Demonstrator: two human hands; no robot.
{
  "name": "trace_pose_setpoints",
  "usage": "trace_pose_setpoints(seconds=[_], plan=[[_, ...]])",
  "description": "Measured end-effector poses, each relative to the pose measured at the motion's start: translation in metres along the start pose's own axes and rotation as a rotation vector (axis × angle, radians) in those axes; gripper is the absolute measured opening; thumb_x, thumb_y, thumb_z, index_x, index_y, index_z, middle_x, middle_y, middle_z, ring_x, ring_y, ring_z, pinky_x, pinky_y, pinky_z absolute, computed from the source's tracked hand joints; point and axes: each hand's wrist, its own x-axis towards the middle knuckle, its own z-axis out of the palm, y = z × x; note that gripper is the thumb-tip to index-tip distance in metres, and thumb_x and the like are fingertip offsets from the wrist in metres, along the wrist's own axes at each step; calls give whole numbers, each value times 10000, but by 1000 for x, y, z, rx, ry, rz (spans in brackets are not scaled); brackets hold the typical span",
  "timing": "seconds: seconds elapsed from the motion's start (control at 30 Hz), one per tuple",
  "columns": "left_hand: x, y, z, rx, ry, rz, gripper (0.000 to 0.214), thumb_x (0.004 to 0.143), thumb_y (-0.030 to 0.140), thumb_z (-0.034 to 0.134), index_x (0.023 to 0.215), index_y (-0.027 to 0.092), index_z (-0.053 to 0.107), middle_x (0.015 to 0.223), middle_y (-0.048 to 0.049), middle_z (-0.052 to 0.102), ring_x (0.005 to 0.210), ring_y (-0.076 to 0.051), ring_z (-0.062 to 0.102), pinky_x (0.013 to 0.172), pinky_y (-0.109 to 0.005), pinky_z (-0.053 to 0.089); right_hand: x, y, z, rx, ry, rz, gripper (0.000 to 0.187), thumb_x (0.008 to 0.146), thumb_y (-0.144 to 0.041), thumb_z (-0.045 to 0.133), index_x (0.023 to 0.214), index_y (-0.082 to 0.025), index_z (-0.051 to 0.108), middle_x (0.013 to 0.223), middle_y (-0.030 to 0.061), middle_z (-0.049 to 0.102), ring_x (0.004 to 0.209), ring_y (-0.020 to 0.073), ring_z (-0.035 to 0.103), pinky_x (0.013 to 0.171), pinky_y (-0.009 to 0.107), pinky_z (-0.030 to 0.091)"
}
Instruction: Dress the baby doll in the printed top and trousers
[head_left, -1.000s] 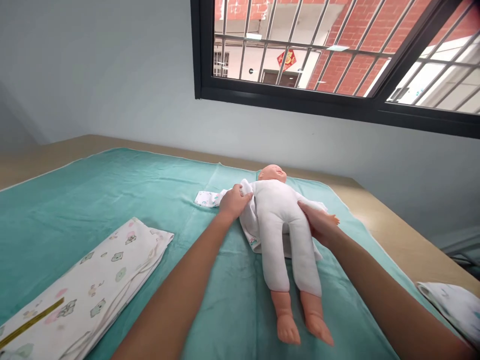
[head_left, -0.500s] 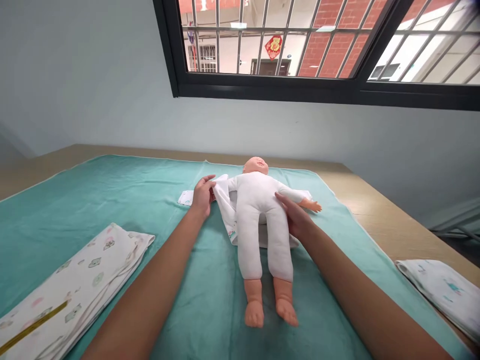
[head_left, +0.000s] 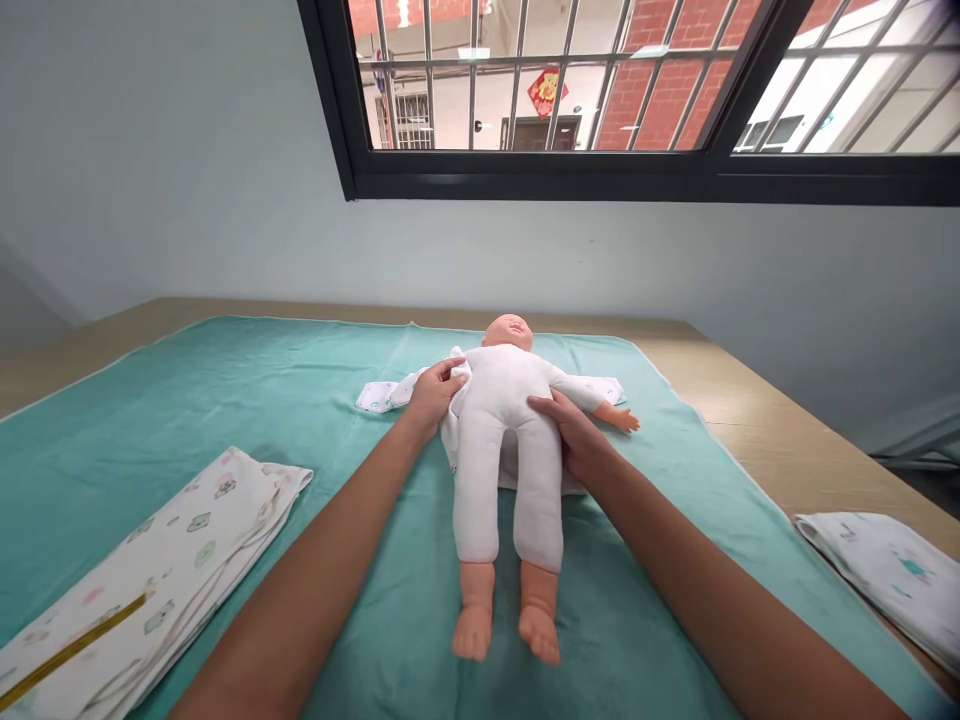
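A baby doll (head_left: 505, 385) with a white cloth body lies on its back, head away from me and bare feet toward me. Under it is a white baby shirt (head_left: 390, 393) with small prints; its sleeves stretch out to both sides. My left hand (head_left: 433, 398) pinches the shirt's white cloth beside the doll's shoulder, and the doll's arm on that side is hidden by cloth and fingers. At the doll's hip, my right hand (head_left: 574, 432) grips its side, thumb over the front. The doll's other arm lies outstretched on the right sleeve.
A teal sheet (head_left: 262, 400) covers most of the wooden table (head_left: 739, 420). On the left lies a folded printed cloth (head_left: 187, 550) with a yellow strip (head_left: 75, 645) on it. A folded white cloth (head_left: 892, 570) sits at the right edge. Behind are a wall and barred window (head_left: 540, 175).
My left hand has moved right, bringing the shirt cloth against the doll's side. The doll's legs and hips have shifted left, with my right hand following. More of the left sleeve now shows.
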Motion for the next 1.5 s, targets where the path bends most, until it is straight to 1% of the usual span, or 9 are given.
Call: trace_pose_setpoints(seconds=[0.37,0.63,0.73,0.83,0.97,1.07,1.2,1.33,1.5], plan=[[-10,31,4,-39,-211,148,461,772,281,711,1228,218,682,1095,-52,682,995,-188,601,896,-312,471,-7,3,9,104,-90,6,576,707,-499,758,1235,-324,611,1114,95,698,1129,342,637,851,446,587],[5,18,-6,-19,-213,129,366,759,186,646,1122,198,692,1230,-82,667,1108,-220,608,959,-339,470,-3,-1,2,48,-122,45,512,717,-451,766,1184,-278,650,1112,85,710,1062,333,652,808,415,579],[11,21,-26,105,-70,171,393,763,151,579,1143,194,668,1175,-97,693,1110,-234,619,953,-366,474,0,-2,-4,52,-159,96,453,773,-457,726,1186,-290,640,1143,55,699,1012,281,662,789,369,578],[13,30,-60,438,72,203,399,685,139,653,1077,201,698,1180,-93,689,1144,-277,595,950,-360,453,5,-7,-18,-141,-140,138,426,782,-539,701,1117,-281,658,1119,53,696,960,257,657,725,341,568],[11,32,-90,678,-241,53,478,558,178,802,1027,229,724,1086,-66,724,1012,-306,637,842,-319,463,14,-23,-28,-786,173,25,419,816,-630,593,852,-218,659,926,73,700,812,242,620,655,346,493],[12,21,-89,856,-193,123,395,606,209,787,991,242,705,1051,-73,724,1006,-299,628,819,-304,450,24,-37,-5,-1032,311,-196,387,881,-575,500,791,-219,621,855,59,690,740,210,591,652,339,440],[15,7,-80,1174,-67,171,225,774,283,671,995,251,651,1087,-75,692,1042,-279,609,860,-316,429,54,-51,59,-1229,157,-348,379,932,-510,431,813,-211,632,849,76,684,759,212,605,640,317,409],[15,3,-78,1259,-73,205,190,865,269,541,1042,255,607,1154,-76,656,1053,-275,603,855,-344,431,97,-58,111,-1436,107,-221,307,831,-475,620,779,-176,659,779,113,669,883,280,633,730,332,422],[16,5,-76,1414,-93,228,242,899,331,494,1119,271,573,1200,-76,639,1069,-265,608,814,-341,451,121,-58,119,-1405,98,-204,123,768,-315,648,721,-201,646,705,61,643,784,230,626,691,297,414]])
